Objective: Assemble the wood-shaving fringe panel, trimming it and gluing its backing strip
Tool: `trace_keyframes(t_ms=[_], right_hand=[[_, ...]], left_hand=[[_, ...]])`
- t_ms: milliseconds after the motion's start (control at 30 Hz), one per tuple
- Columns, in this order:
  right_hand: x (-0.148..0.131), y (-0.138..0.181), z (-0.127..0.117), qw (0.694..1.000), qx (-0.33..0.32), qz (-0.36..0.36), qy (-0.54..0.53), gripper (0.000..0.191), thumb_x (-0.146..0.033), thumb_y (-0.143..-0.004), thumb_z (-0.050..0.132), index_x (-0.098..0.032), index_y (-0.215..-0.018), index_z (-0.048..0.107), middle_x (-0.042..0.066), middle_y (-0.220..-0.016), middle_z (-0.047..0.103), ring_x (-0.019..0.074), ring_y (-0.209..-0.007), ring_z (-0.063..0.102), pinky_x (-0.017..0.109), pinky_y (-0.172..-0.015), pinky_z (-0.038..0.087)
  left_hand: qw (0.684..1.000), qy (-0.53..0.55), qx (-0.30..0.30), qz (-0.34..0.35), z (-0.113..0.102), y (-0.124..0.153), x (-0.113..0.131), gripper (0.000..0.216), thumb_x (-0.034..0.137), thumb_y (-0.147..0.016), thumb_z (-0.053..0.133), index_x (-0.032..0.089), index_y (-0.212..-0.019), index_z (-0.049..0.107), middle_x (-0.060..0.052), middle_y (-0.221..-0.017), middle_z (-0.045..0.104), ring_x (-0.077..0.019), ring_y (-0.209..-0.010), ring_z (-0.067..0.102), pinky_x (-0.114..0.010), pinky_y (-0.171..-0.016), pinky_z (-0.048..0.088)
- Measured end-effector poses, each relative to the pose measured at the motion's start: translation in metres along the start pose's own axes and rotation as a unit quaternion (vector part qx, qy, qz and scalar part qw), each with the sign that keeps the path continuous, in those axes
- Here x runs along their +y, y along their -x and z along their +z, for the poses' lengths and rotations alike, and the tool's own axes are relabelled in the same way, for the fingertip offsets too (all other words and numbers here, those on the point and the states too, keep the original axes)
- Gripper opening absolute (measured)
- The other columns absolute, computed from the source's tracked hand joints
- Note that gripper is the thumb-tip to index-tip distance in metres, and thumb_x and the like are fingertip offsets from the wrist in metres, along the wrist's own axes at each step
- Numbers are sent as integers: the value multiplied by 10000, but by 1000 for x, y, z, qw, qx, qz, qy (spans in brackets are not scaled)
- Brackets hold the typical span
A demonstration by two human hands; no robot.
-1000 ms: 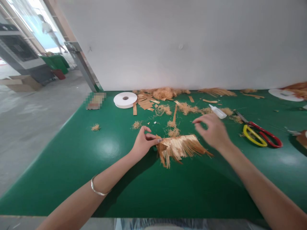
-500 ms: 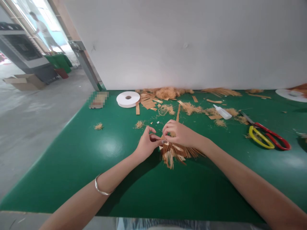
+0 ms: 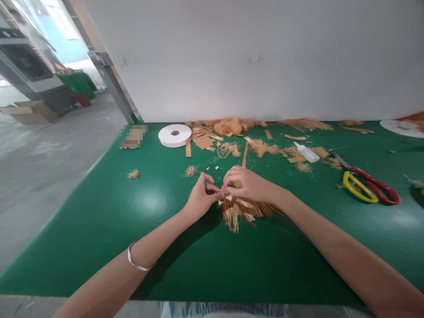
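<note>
Fingers [image 3: 221,195] of the left hand [image 3: 199,201] pinch the upper left corner of the fringed piece [image 3: 234,213], thumb on the near side. Right hand [image 3: 248,183] is curled over the same edge, its fingertips meeting the left thumb; whether they grasp the edge or only rest on it, I cannot tell from my camera feed. Location: the piece lies just below and on the near side of both sets of fingers, over the green table [image 3: 185,269].

Step in hand, my judgement: fine fingertip work at that corner. I would hold the left pinch firm but light, let the right fingertips do the small adjustments, and press along the edge, not on the loose strands, which look likely to splay or snag.

Appearance: coppery brown, with pale glossy patches near the fingertips. Strands fan toward the near side and rightward under the right palm; ends uneven, a few looped or bent. Most of the top edge is hidden by the right hand. Scissors [image 3: 359,187] lie well to the right of the fingers.
</note>
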State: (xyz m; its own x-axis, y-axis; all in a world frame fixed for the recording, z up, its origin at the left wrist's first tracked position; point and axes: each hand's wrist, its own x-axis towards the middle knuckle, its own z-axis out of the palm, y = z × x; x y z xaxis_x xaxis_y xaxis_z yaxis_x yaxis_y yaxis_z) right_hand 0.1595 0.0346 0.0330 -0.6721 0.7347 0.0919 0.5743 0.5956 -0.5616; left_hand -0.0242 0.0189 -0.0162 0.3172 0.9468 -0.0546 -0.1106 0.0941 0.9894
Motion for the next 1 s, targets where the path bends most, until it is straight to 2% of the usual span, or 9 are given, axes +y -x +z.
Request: trace_keyframes(t_ms=[333,533,767,900,1000], right_hand=[[3,1,-3,999,38,23,-27,163,-311,-837,478,-209,-747,569,49,-900,618,204,-924,492,359,-812,379],[0,-2,3,1000,14,-2,-12,176,-275,-847,468,-209,-732,584,42,-890,617,189,-877,493,364,-823,365],[4,1,-5,999,34,22,-17,251,-361,-884,404,-204,-757,554,62,-906,605,208,-919,491,360,-793,379],[4,2,-8,998,49,41,-23,234,-359,-877,408,-207,-780,557,67,-909,603,212,-921,502,359,-785,385],[1,2,-6,998,37,35,-26,207,-343,-864,434,-207,-766,556,59,-899,607,213,-925,498,362,-793,384]], left_hand=[[1000,-9,-6,1,0,-1,-1,492,198,-591,794,209,-828,364,45,-613,666,-127,-600,644,-226,-599,445],[1000,15,-14,-6,1,-1,1,501,188,-574,803,203,-821,367,47,-595,665,-109,-577,628,-228,-614,456],[1000,0,-6,-7,0,-2,-2,503,201,-569,810,206,-825,377,41,-602,663,-125,-596,643,-219,-593,448],[1000,-2,-7,-5,0,-1,-1,485,192,-583,798,206,-824,377,45,-597,660,-128,-598,648,-221,-588,445],[1000,-7,-9,-5,0,-1,0,469,198,-600,786,206,-826,375,38,-612,670,-125,-593,646,-223,-586,444]])
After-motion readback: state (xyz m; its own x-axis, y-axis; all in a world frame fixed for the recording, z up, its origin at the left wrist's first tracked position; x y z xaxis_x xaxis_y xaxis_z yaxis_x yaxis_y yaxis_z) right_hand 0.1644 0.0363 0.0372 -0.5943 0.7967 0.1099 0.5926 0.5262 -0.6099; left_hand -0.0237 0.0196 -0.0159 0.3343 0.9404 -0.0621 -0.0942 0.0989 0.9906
